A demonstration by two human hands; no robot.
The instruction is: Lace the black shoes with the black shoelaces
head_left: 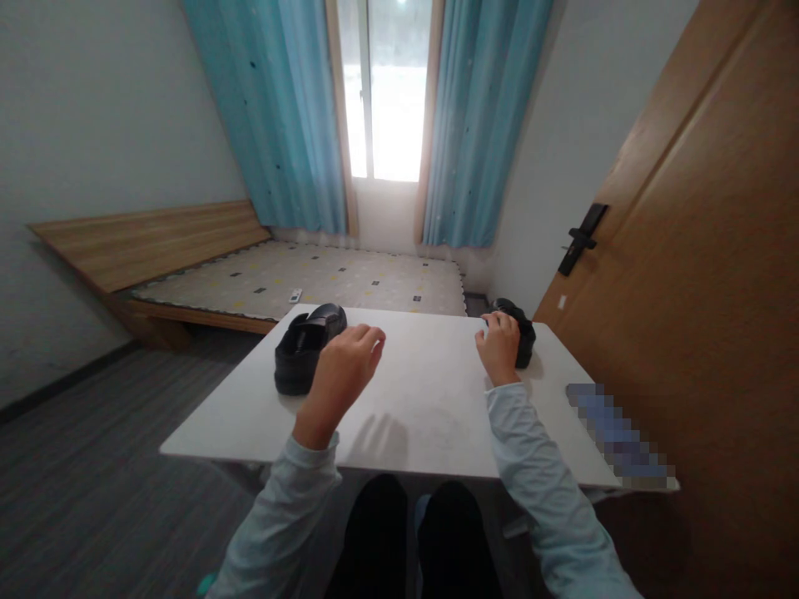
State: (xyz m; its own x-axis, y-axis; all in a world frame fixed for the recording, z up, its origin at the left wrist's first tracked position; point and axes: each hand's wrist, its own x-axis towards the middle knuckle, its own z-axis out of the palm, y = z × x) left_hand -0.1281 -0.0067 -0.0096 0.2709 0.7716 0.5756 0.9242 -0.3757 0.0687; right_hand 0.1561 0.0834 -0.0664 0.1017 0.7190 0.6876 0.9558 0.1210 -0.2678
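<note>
Two black shoes stand apart on the white table (430,399). My left hand (346,366) hovers over the table just right of the left shoe (296,353), covering part of its side. Its fingers are loosely bent with nothing seen in them, and a shadow of spread fingers falls on the tabletop below. In front of the right shoe (525,337), my right hand (501,339) has its thumb apart from its bent fingers. It overlaps that shoe's left side in view; whether it touches the shoe I cannot tell.
A blurred-out bluish item (617,437) lies at the table's right edge, beside a wooden door (699,249). Beyond the table is a bed (349,270) with a small white remote-like object (295,295) on it. Blue curtains (293,125) flank the window. My knees are under the near edge.
</note>
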